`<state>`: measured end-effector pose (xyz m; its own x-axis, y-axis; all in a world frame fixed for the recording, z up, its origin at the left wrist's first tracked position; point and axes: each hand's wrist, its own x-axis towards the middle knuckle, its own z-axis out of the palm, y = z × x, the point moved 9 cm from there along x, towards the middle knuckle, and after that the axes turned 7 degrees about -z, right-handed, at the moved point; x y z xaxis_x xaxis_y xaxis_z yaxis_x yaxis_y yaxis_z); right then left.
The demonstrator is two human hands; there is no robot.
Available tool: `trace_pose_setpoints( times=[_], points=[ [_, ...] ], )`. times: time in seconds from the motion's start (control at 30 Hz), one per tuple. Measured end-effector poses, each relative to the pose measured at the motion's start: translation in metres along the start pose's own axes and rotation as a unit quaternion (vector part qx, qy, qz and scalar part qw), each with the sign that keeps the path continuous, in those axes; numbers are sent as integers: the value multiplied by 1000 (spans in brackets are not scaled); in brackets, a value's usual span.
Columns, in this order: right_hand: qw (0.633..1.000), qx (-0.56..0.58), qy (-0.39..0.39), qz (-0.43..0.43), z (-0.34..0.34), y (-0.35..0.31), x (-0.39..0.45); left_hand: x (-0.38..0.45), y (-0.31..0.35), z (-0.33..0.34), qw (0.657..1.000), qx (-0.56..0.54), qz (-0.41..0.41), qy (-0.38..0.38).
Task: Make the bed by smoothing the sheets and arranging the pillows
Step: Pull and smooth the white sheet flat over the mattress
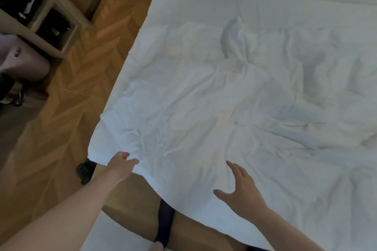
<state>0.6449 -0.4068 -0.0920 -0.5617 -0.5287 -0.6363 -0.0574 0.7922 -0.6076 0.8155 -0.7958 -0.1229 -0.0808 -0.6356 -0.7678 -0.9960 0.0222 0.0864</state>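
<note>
A white, heavily creased sheet (214, 98) covers the bed and hangs over its near edge. My left hand (122, 164) pinches the sheet's near left edge close to the corner, arm stretched out over the floor. My right hand (241, 191) hovers with fingers spread over the sheet near the front edge; contact with the cloth is unclear. A flat pillow shape (183, 40) lies under the cloth toward the head of the bed. Deep folds bunch at the right side (326, 91).
Herringbone wood floor (81, 98) runs along the bed's left side. A wooden shelf unit (40, 12) with dark items stands at the far left. A wooden bed frame (132, 199) shows below the sheet, my dark-socked leg (166, 222) beside it. A dark shoe (85, 170) lies by the corner.
</note>
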Motion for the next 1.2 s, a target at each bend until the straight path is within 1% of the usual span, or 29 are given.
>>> trace_pose_setpoints(
  times=[0.07,0.17,0.23,0.27,0.3,0.33,0.37,0.4,0.47,0.5,0.53,0.57,0.6,0.63,0.67,0.73,0.77,0.8,0.83,0.9,0.93,0.97,1.0,1.03,1.07,1.1,1.13,1.17,1.2],
  points=[
    [1000,3,12,14,22,-10,32,45,11,-9,997,-70,-26,7],
    [999,11,31,28,61,-20,81,107,12,-18,980,-168,-97,39],
    [999,12,35,34,91,-23,109,134,19,-19,966,-235,-97,49],
    [999,15,34,34,106,-25,119,140,24,-23,961,-255,-79,73],
    [999,19,31,35,120,-28,128,139,32,-30,960,-249,-43,116],
    [999,23,29,35,131,-33,133,132,44,-38,961,-224,15,161],
    [999,24,31,35,138,-38,136,116,58,-41,958,-202,94,183],
    [998,31,38,34,142,-44,136,91,72,-41,949,-180,182,184],
    [996,49,71,18,135,-62,131,28,90,-34,919,-131,339,154],
    [996,38,79,-11,128,-76,128,-7,93,-31,905,-117,390,128],
    [996,3,67,-58,123,-96,124,-38,92,-32,901,-128,403,96],
    [992,-49,38,-109,123,-119,121,-64,88,-38,910,-171,372,56],
    [983,-94,12,-158,125,-142,116,-81,83,-44,918,-233,320,6],
    [975,-113,3,-189,125,-163,112,-95,78,-48,911,-304,274,-45],
    [974,-92,13,-205,121,-179,111,-103,76,-54,900,-355,240,-77],
    [975,-26,76,-209,103,-206,109,-115,74,-75,890,-392,216,-93],
    [973,-15,101,-206,92,-219,107,-119,72,-89,885,-405,215,-79],
    [970,-15,111,-215,86,-233,106,-124,67,-108,880,-412,231,-40],
    [968,-15,115,-224,82,-246,103,-129,59,-131,875,-406,261,22],
    [962,12,106,-253,81,-272,92,-135,39,-172,860,-356,331,156],
    [958,27,95,-268,85,-282,87,-131,26,-185,852,-328,352,207],
    [957,39,73,-279,95,-289,83,-120,12,-193,852,-304,355,237],
    [960,40,32,-275,110,-292,85,-102,-2,-194,863,-275,337,256],
    [965,30,-21,-261,130,-288,89,-76,-21,-189,886,-225,298,273],
    [969,14,-79,-233,150,-279,93,-46,-38,-177,916,-151,257,268],
    [972,-14,-135,-194,169,-263,99,-13,-56,-161,944,-67,213,241],
    [971,-52,-179,-147,184,-243,104,19,-75,-142,969,17,156,191],
    [969,-87,-210,-98,191,-220,108,43,-93,-125,981,107,91,135],
    [968,-103,-220,-56,190,-198,109,59,-105,-114,978,181,49,91]
  ],
)
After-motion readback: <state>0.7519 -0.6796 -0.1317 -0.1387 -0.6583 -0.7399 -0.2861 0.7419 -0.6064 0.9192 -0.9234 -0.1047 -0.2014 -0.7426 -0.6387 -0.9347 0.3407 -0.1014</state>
